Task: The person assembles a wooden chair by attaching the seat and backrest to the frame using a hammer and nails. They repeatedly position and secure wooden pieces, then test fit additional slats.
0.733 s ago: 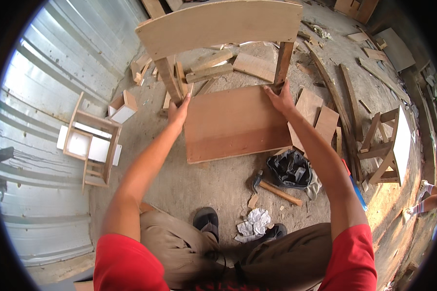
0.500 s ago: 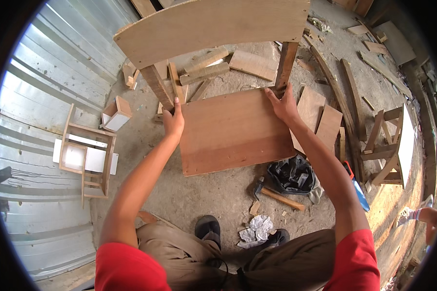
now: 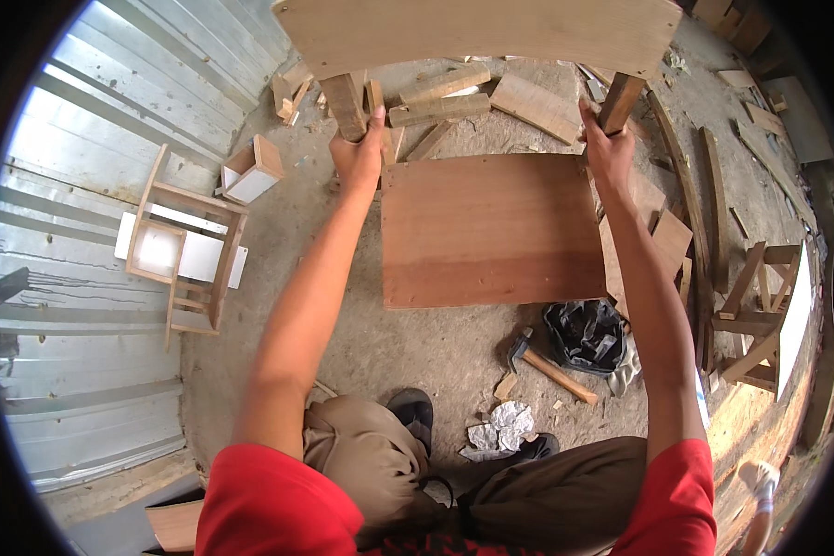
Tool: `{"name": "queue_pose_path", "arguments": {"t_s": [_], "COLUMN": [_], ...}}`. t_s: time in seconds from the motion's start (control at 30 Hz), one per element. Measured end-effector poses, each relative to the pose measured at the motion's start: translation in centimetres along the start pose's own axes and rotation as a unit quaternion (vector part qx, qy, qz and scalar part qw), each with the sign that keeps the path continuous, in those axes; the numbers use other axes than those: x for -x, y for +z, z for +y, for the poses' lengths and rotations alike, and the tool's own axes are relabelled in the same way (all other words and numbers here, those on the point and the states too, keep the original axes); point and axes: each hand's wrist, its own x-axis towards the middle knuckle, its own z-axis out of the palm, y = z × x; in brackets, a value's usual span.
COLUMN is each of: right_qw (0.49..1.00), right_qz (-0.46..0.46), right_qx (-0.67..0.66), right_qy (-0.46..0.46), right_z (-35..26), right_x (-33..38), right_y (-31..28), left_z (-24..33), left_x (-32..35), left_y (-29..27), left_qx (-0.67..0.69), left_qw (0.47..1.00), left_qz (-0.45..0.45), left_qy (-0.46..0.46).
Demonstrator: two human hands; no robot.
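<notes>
In front of me stands a wooden chair with a square plywood seat [image 3: 491, 232] and a wide, slightly curved backrest board [image 3: 482, 32]. Two brown posts join the board to the frame. My left hand [image 3: 358, 159] is wrapped round the left post [image 3: 345, 104], just above the seat's far left corner. Round the right post [image 3: 621, 104] my right hand [image 3: 609, 159] is closed, thumb side up, near the far right corner. The seat hides the chair's legs.
A hammer [image 3: 558, 372], a black bag [image 3: 584, 335] and crumpled paper [image 3: 502, 430] lie near my feet. Wood offcuts [image 3: 440, 109] are scattered beyond the chair. Small wooden frames [image 3: 183, 248] stand by the metal wall at left; another white-topped wooden piece [image 3: 764, 320] stands right. Someone's foot [image 3: 760, 477] shows lower right.
My hands have moved from the seat's far corners up onto the backrest posts and now grip them. The chair appears farther up and to the right in view.
</notes>
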Motion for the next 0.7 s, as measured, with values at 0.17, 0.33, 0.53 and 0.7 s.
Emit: {"name": "queue_pose_path", "arguments": {"t_s": [0.17, 0.33, 0.53, 0.7], "right_qw": [0.997, 0.997, 0.998, 0.971], "right_qz": [0.074, 0.067, 0.017, -0.202], "right_qx": [0.016, -0.014, -0.033, -0.023], "right_qy": [-0.02, -0.029, -0.044, -0.127], "right_z": [1.5, 2.3, 1.5, -0.4], "right_x": [0.5, 0.4, -0.2, -1.7], "right_y": [0.9, 0.5, 0.6, -4.3], "left_z": [-0.9, -0.6, -0.5, 0.3], "left_x": [0.9, 1.3, 0.3, -0.6], "left_y": [-0.5, -0.2, -0.2, -3.4], "left_qx": [0.039, 0.023, 0.011, -0.011], "left_qw": [0.998, 0.998, 0.999, 0.991], "left_qz": [0.044, 0.046, 0.014, -0.129], "left_qy": [0.038, 0.042, 0.027, 0.036]}}
